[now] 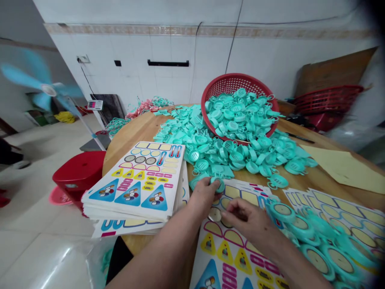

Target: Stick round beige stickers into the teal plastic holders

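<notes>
My left hand (204,194) is closed on a teal plastic cap (218,184) at the near edge of a big pile of teal caps (240,152). My right hand (246,218) rests on a sticker sheet (228,249) lying in front of me, its fingers pinched at a round sticker (224,220). To the right lie several teal caps with round stickers on them (315,241).
A tipped red basket (222,86) spills caps onto the round wooden table (135,132). A thick stack of sticker sheets (141,180) sits at left, more sheets (345,208) at right. A red stool (78,170) stands beside the table, a spinning blue fan (45,86) beyond it.
</notes>
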### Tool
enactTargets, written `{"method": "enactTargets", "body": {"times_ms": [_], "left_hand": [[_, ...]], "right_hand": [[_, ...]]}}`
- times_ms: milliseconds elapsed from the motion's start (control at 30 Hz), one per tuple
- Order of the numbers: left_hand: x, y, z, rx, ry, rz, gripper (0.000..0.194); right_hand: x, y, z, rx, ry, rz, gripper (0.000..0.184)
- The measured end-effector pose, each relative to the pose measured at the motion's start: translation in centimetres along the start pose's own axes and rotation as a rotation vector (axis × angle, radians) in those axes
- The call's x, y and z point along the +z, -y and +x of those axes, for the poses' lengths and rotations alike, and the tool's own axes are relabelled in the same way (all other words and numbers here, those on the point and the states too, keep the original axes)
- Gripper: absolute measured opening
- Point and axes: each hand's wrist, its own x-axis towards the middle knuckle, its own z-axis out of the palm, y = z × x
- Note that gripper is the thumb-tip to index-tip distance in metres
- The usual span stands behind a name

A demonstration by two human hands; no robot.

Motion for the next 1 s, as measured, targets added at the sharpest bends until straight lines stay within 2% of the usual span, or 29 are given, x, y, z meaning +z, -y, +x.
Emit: {"method": "enactTargets", "body": {"times_ms": [100, 233, 367, 600, 700, 767, 833, 900, 1000], "left_hand": [[0.1, -0.4, -0.4, -0.008, 0.033, -0.045, 0.009], [0.5, -1.3, -1.6, -0.048, 0.159, -0.102, 0.015], [0.8, -1.7, -2.4, -0.107, 0.26, -0.12, 0.016], [1.2, -1.6, -2.4, -0.156, 0.169, -0.182, 0.016], [1.1, -1.4, -2.3, -0.114, 0.153, -0.263, 0.018], [1.0, -1.4, -2.2, -0.081, 0.166, -0.314, 0.02], [1.0, -1.4, -2.2, -0.05, 0.181, -0.353, 0.023], [1.0, -1.4, -2.2, -0.036, 0.188, -0.385, 0.023], [1.1, -1.3, -2.3, -0.037, 0.199, -0.416, 0.022]], "right_hand": [[-1.5, -0.2, -0.2, -0.004, -0.068, 0.056, 0.019], [-3.1, -1.3, 0.0, -0.079, -0.207, -0.034, 0.02], [-3.7, -1.7, 0.2, -0.079, -0.295, -0.178, 0.021], [-4.3, -1.5, 0.2, -0.286, -0.386, -0.443, 0.014], [-4.2, -1.8, 0.2, -0.26, -0.504, -0.355, 0.015], [-3.9, -1.9, 0.1, -0.154, -0.48, -0.161, 0.02], [-3.6, -1.7, 0.0, -0.059, -0.365, 0.028, 0.026], [-3.4, -1.2, -0.1, -0.021, -0.264, 0.139, 0.027], [-3.0, -0.7, -0.2, -0.003, -0.211, 0.239, 0.026]]}}
